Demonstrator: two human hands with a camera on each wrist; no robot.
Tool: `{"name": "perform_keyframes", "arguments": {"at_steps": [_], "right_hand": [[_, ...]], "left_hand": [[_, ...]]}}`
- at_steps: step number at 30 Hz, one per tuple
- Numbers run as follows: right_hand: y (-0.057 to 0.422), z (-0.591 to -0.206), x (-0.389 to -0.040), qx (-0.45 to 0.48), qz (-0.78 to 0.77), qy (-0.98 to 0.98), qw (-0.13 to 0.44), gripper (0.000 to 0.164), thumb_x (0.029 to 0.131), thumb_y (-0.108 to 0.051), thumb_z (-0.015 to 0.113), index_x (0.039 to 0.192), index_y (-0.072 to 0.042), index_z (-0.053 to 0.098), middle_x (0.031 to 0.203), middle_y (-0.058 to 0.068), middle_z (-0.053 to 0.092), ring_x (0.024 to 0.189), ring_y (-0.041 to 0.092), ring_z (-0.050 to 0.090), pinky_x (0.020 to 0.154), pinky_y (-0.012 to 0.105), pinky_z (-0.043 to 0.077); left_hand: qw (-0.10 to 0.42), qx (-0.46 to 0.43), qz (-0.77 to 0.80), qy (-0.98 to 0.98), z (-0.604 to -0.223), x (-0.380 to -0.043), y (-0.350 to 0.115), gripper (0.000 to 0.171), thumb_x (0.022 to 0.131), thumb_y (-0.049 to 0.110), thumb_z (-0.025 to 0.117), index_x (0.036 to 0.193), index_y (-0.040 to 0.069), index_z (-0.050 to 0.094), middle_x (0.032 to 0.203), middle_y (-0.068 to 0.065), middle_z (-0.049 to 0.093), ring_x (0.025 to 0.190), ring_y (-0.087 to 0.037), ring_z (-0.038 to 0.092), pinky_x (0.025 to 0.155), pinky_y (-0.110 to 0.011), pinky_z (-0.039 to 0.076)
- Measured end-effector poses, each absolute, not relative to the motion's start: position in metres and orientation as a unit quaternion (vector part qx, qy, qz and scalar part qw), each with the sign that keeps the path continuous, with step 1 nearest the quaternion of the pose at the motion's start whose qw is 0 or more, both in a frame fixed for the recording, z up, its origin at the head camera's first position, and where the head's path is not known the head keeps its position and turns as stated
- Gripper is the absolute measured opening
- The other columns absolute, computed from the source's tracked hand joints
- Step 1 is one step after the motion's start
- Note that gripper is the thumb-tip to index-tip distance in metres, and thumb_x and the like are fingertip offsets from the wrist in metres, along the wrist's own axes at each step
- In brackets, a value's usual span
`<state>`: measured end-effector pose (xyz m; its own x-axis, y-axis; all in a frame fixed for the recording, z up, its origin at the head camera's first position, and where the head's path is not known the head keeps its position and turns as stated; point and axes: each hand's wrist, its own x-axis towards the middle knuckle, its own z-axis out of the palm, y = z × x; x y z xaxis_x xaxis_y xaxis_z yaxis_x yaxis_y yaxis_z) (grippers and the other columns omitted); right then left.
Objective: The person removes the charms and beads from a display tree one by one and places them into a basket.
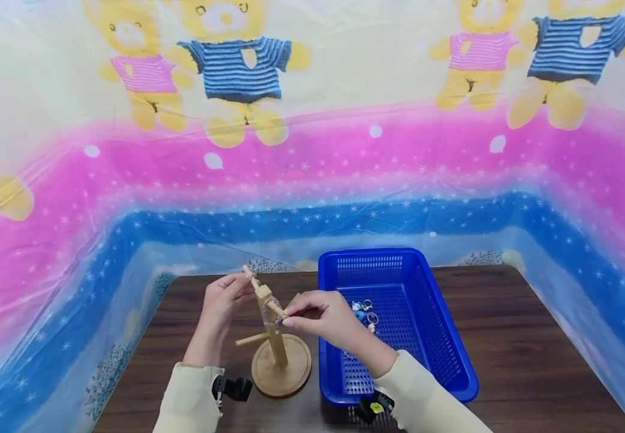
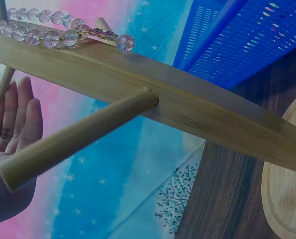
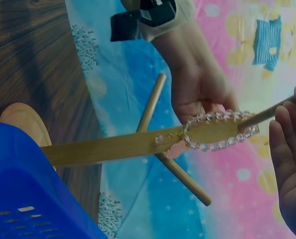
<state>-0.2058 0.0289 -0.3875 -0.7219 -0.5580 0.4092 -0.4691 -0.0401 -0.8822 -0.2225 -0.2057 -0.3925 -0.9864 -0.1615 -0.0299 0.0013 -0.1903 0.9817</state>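
Note:
A wooden peg stand with a round base [image 1: 296,382] rises from the table, its post [image 1: 277,349] bearing several pegs. Around one upper peg [image 1: 276,309] hangs a clear, pinkish beaded bracelet [image 3: 212,146] with a gold clasp and a small pendant, lying against the post. My right hand [image 1: 325,316] pinches the outer end of that peg between thumb and fingers. On the other side, my left hand [image 1: 220,304] holds another upper peg [image 1: 251,275] near the top of the post. A lower peg [image 2: 83,134] sticks out bare in the left wrist view.
Right of the stand, a blue plastic basket [image 1: 453,340] with perforated sides holds several keychains [image 1: 372,319], partly behind my right forearm. The dark wooden table [image 1: 507,361] extends beyond it. A printed bear curtain [image 1: 344,216] surrounds the table's back and sides.

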Motion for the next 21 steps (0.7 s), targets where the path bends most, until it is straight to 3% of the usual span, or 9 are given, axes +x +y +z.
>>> {"name": "perform_keyframes", "arguments": {"at_steps": [9,16,21], "right_hand": [[0.021,-0.390,-0.198,-0.369,-0.630,0.683,0.021,0.010,0.089,0.001,0.075,0.097,0.008,0.075,0.094,0.029,0.073,0.079,-0.008,0.066,0.072,0.021,0.064],[0.013,-0.393,-0.193,-0.364,-0.640,0.676,0.017,0.009,0.089,0.003,0.075,0.094,0.009,0.074,0.091,0.031,0.072,0.075,-0.008,0.063,0.068,0.016,0.061],[0.007,-0.397,-0.190,-0.358,-0.650,0.671,0.009,0.009,0.090,0.002,0.074,0.094,0.009,0.074,0.093,0.031,0.072,0.079,-0.008,0.065,0.072,0.017,0.062]], "left_hand": [[0.049,0.052,-0.772,-0.632,-0.390,-0.229,-0.200,0.030,0.101,0.002,0.057,0.079,0.016,0.070,0.073,0.012,0.073,0.069,-0.003,0.070,0.072,-0.017,0.062],[0.028,0.044,-0.746,-0.664,-0.391,-0.234,-0.197,0.028,0.102,0.008,0.058,0.079,0.019,0.072,0.070,0.012,0.072,0.072,-0.001,0.071,0.074,-0.017,0.061],[0.015,0.035,-0.730,-0.683,-0.392,-0.239,-0.195,0.022,0.102,0.013,0.060,0.086,0.015,0.074,0.072,0.012,0.072,0.075,-0.002,0.072,0.078,-0.019,0.062]]}}
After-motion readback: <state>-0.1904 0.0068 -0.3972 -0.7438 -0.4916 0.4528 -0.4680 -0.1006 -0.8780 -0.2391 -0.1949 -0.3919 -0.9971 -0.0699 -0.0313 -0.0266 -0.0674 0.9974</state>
